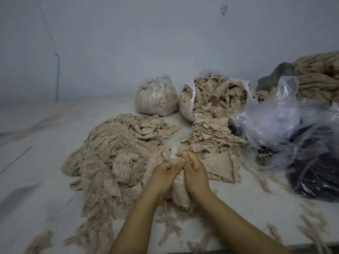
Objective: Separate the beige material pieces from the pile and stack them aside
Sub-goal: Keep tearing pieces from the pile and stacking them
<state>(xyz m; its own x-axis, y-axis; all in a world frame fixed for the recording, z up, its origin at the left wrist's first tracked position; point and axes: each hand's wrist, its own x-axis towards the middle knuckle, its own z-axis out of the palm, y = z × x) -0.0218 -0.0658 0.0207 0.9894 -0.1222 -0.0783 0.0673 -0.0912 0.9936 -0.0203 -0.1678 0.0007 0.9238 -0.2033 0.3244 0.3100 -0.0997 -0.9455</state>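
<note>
A large loose pile of beige material pieces (117, 154) spreads over the left-middle of the white table. A flatter stack of beige pieces (211, 142) lies to the right of it, spilling from an open white bag (187, 107). Between pile and stack, my left hand (165, 175) and my right hand (194, 171) come together, fingers curled. Both grip one bunched beige piece (180, 191) that hangs down between the palms.
A tied clear bag of beige scraps (156, 98) stands at the back. Crumpled clear plastic (282, 125) over dark material (315, 173) fills the right side. More beige material (319, 74) is heaped at far right. Beige shreds (168, 222) litter the table (40, 176) near its front edge.
</note>
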